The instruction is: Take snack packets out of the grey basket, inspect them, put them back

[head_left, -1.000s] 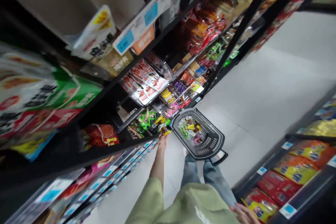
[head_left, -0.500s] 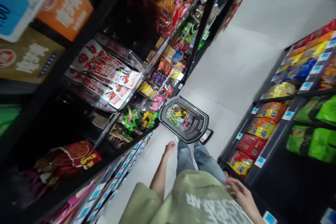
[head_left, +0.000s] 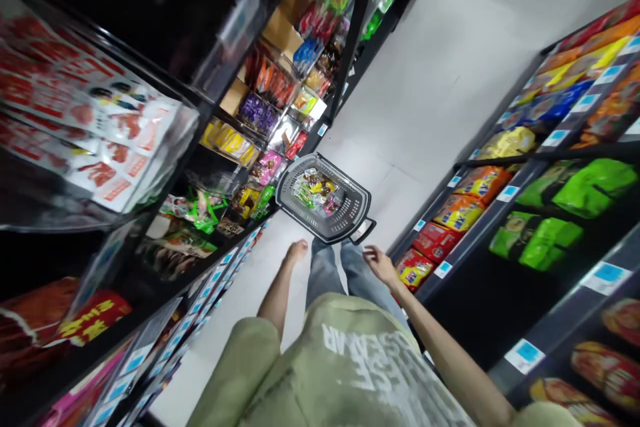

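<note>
A dark grey shopping basket stands on the floor in front of my legs, with small colourful snack packets inside. My left hand hangs just below the basket's left side, small and blurred; whether its fingers are closed does not show clearly. Near the basket's handle is my right hand, its fingers loosely bent and apart, nothing in them. Neither hand appears to touch the basket.
On the left, dark shelves hold white and red packs and trays of small snacks. To the right, a shelf carries red and yellow packs and green bags. Pale floor runs between them.
My right hand has moved from beside my shirt forward to near the basket handle. The view has shifted, with the left shelf closer and the basket slightly further left and up.
</note>
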{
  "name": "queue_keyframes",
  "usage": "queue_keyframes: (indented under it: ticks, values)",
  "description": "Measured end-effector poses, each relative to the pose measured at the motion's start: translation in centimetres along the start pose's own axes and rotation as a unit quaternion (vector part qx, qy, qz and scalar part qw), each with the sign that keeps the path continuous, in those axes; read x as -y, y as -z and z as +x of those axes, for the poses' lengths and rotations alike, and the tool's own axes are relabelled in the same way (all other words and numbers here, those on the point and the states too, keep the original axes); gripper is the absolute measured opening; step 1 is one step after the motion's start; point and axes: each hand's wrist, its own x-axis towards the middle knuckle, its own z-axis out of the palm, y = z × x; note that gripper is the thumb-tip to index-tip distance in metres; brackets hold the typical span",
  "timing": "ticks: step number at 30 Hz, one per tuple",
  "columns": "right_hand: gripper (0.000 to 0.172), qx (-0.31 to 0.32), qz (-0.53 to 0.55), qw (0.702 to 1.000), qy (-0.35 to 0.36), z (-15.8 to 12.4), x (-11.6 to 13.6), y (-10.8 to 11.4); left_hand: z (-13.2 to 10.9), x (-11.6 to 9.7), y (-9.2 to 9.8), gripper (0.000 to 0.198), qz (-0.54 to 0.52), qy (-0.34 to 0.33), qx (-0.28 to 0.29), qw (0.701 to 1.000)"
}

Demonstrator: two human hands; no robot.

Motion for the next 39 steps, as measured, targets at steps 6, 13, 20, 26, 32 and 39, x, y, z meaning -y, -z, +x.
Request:
queue_keyframes:
  ticks: [6, 13, 20, 26, 32, 39]
  values:
    - [0.034, 0.085, -0.124, 0.987, 0.051, 12.3, 2.6, -4.0, 10.0, -3.8, 3.5, 0.014, 0.107, 0.001, -0.059, 0.992]
    - [0.046, 0.092, -0.238, 0.963, 0.091, 22.5, 3.6, -6.9, 18.7, -2.7, -2.0, 0.028, 0.244, -0.048, 0.012, 0.968]
    - [0.085, -0.100, -0.373, 0.922, 0.019, 25.4, -6.5, -7.4, 23.7, 3.3, -8.6, 0.022, 0.428, -0.077, 0.129, 0.891]
    - [0.099, -0.129, -0.401, 0.907, 0.002, 27.3, -15.0, -9.7, 33.4, 6.6, -8.0, 0.032, 0.530, -0.091, 0.128, 0.833]
    - [0.101, -0.247, -0.410, 0.878, 0.027, 29.5, -18.0, -12.3, 46.5, 9.3, -7.1, 0.047, 0.582, -0.143, 0.071, 0.797]
    - [0.104, -0.274, -0.395, 0.874, 0.065, 30.1, -19.5, -12.2, 50.8, 13.4, -7.8, 0.049, 0.605, -0.136, 0.068, 0.781]
